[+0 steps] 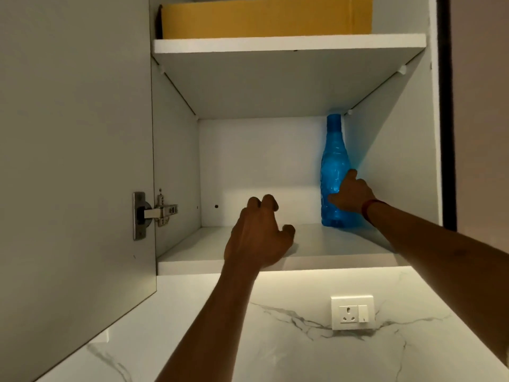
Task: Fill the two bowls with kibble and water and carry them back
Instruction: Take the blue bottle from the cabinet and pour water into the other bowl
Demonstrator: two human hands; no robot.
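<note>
A tall blue plastic bottle [333,161] stands upright in the back right corner of the lower cupboard shelf [198,260]. My right hand [352,195] is wrapped around its lower half, thumb on the left side, fingers behind it. My left hand [259,235] hovers over the front of the same shelf with its fingers curled loosely and nothing in it. No bowl and no kibble are in view.
The cupboard door [74,161] stands open to the left, with its hinge [154,213] at shelf height. A yellow cardboard box [264,17] fills the upper shelf. Below the cupboard is a white marble wall with a socket and switch plate [352,312].
</note>
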